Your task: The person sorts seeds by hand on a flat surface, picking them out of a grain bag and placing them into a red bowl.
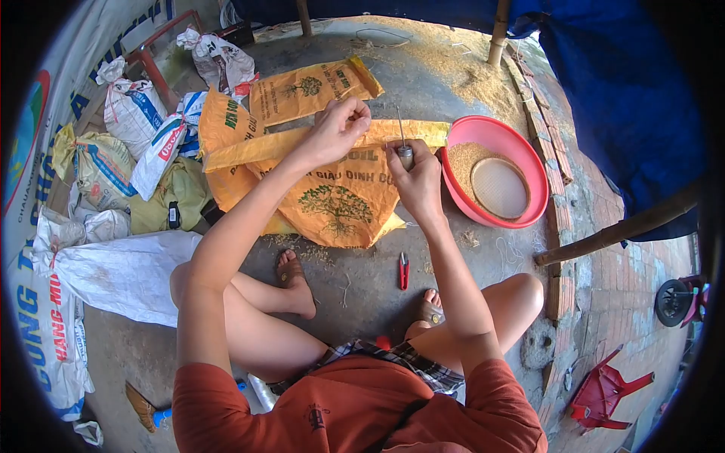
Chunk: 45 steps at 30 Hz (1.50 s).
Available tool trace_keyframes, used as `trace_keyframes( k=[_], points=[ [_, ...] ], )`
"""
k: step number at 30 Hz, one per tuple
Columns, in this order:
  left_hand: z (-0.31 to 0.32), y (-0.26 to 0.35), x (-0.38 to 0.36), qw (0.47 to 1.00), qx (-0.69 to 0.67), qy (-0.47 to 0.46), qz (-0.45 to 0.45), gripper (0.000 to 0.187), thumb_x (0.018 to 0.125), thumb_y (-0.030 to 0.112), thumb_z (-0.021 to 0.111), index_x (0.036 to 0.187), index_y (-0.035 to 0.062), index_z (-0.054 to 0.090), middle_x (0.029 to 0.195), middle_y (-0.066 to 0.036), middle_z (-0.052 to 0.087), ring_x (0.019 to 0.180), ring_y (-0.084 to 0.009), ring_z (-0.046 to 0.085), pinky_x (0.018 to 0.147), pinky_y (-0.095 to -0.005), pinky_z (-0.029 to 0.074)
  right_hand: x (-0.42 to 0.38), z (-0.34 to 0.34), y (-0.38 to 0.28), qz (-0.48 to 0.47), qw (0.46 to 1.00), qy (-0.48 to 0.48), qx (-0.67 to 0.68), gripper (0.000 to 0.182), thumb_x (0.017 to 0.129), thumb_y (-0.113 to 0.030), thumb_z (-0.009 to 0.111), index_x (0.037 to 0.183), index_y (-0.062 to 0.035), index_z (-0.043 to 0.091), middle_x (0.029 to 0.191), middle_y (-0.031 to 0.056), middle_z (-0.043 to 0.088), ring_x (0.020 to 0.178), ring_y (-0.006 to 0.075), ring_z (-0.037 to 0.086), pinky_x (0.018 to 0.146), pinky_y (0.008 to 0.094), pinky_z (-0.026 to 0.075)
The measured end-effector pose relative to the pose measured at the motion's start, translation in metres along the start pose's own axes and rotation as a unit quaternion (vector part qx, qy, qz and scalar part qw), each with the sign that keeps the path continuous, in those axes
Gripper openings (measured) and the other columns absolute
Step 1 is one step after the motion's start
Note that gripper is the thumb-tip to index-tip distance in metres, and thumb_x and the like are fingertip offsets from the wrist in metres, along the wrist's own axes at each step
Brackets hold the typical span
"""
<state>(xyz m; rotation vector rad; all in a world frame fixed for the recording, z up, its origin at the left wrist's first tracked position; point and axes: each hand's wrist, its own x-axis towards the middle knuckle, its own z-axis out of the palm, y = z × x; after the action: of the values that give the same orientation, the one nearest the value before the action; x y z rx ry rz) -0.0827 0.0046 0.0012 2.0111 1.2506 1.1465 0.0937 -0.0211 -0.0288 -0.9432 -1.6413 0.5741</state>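
My right hand point(419, 181) grips the handle of an awl point(406, 156), its thin metal shaft pointing up and away from me. My left hand point(336, 132) is raised to the left of it, fingers curled in a pinch; whatever they may hold is too fine to make out. Below both hands lies an orange printed sack point(336, 204) with a tree picture, its folded top edge running beneath them. Another orange sack point(306, 89) lies just beyond. Red-handled thread snips point(404, 272) rest on the ground between my feet.
At right stands a pink basin point(540, 185) with grain and a round sieve point(500, 187) in it. Filled sacks point(136, 113) crowd the left side. A wooden pole point(619, 230) slants in from the right, near a row of bricks. An overturned red stool point(608, 392) lies lower right.
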Motion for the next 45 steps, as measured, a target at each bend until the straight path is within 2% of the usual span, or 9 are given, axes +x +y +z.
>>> trace_keyframes(
  k=[2,10,19,24,28,34,37,39,45],
  points=[
    [0.004,0.004,-0.004,1.0,0.013,0.008,0.01,0.009,0.087,0.008,0.051,0.091,0.0016,0.048,0.084,-0.002,0.049,0.082,-0.0094,0.047,0.076,-0.0254,0.042,0.001,-0.004,-0.006,0.115,0.992,-0.052,0.017,0.016,0.078,-0.013,0.063,0.086,0.0014,0.062,0.065,0.0101,0.062,0.058,0.0134,0.058,0.056,0.0277,0.046],
    [0.0,0.016,0.0,0.992,-0.118,-0.047,-0.002,0.011,0.084,0.007,0.057,0.091,0.0008,0.052,0.085,-0.001,0.052,0.083,-0.0082,0.051,0.076,-0.0247,0.044,0.002,-0.003,-0.003,0.147,0.983,-0.061,0.095,0.013,0.081,-0.011,0.06,0.084,0.0018,0.06,0.063,0.0058,0.06,0.051,0.0091,0.055,0.048,0.0242,0.043],
    [0.007,0.025,-0.007,0.998,0.013,-0.036,0.058,0.011,0.079,0.004,0.058,0.089,0.0006,0.056,0.085,-0.007,0.06,0.078,-0.0137,0.055,0.074,-0.029,0.047,0.002,-0.002,-0.002,0.197,0.966,-0.068,0.156,0.012,0.083,-0.01,0.059,0.085,0.0016,0.059,0.062,0.0016,0.057,0.047,0.0057,0.051,0.04,0.0207,0.039],
    [0.011,0.038,-0.012,0.997,0.024,-0.057,0.052,0.013,0.083,-0.003,0.049,0.095,-0.0009,0.054,0.091,-0.007,0.061,0.089,-0.0136,0.06,0.08,-0.0279,0.046,0.002,-0.003,-0.001,0.212,0.958,-0.07,0.177,0.013,0.083,-0.01,0.059,0.086,0.0029,0.059,0.064,0.0017,0.058,0.046,0.0054,0.05,0.039,0.0204,0.038],
    [0.011,0.042,-0.014,0.998,-0.011,-0.06,0.023,0.018,0.082,-0.004,0.047,0.099,-0.0005,0.054,0.092,-0.009,0.061,0.091,-0.0158,0.061,0.08,-0.0291,0.047,0.002,-0.004,0.001,0.235,0.922,-0.076,0.299,0.012,0.083,-0.01,0.06,0.084,0.0017,0.06,0.065,0.0015,0.058,0.044,0.0053,0.047,0.039,0.02,0.037],
    [0.012,0.037,-0.014,0.993,0.067,-0.04,0.089,0.024,0.081,-0.004,0.047,0.103,0.0008,0.056,0.092,-0.01,0.062,0.092,-0.0186,0.061,0.078,-0.0298,0.048,0.004,-0.005,0.009,0.277,0.884,-0.102,0.364,0.011,0.084,-0.011,0.06,0.08,-0.0012,0.059,0.064,0.0015,0.056,0.046,0.0051,0.047,0.04,0.0191,0.036],
    [0.014,0.031,-0.015,0.989,0.083,-0.038,0.116,0.023,0.081,-0.004,0.047,0.102,0.0006,0.057,0.091,-0.009,0.063,0.089,-0.0173,0.062,0.077,-0.0295,0.048,0.004,-0.003,0.01,0.293,0.873,-0.094,0.379,0.011,0.084,-0.011,0.06,0.078,-0.0016,0.058,0.064,0.0021,0.057,0.046,0.0054,0.047,0.04,0.0192,0.036],
    [0.015,0.03,-0.015,0.997,-0.027,-0.032,0.059,0.021,0.081,-0.003,0.048,0.1,0.0006,0.057,0.089,-0.008,0.063,0.085,-0.0142,0.061,0.075,-0.0276,0.048,0.004,-0.002,0.012,0.3,0.865,-0.087,0.392,0.011,0.084,-0.011,0.06,0.077,-0.0017,0.058,0.065,0.0025,0.057,0.046,0.0056,0.047,0.04,0.0193,0.037],
    [0.007,0.03,-0.013,0.999,0.024,0.001,0.036,0.015,0.08,0.002,0.056,0.095,0.0003,0.058,0.081,-0.004,0.059,0.073,-0.0113,0.058,0.066,-0.0246,0.046,0.002,0.003,0.019,0.304,0.846,-0.079,0.431,0.01,0.083,-0.01,0.06,0.085,-0.0002,0.057,0.068,0.0043,0.058,0.047,0.0066,0.049,0.041,0.0196,0.039]
  ],
)
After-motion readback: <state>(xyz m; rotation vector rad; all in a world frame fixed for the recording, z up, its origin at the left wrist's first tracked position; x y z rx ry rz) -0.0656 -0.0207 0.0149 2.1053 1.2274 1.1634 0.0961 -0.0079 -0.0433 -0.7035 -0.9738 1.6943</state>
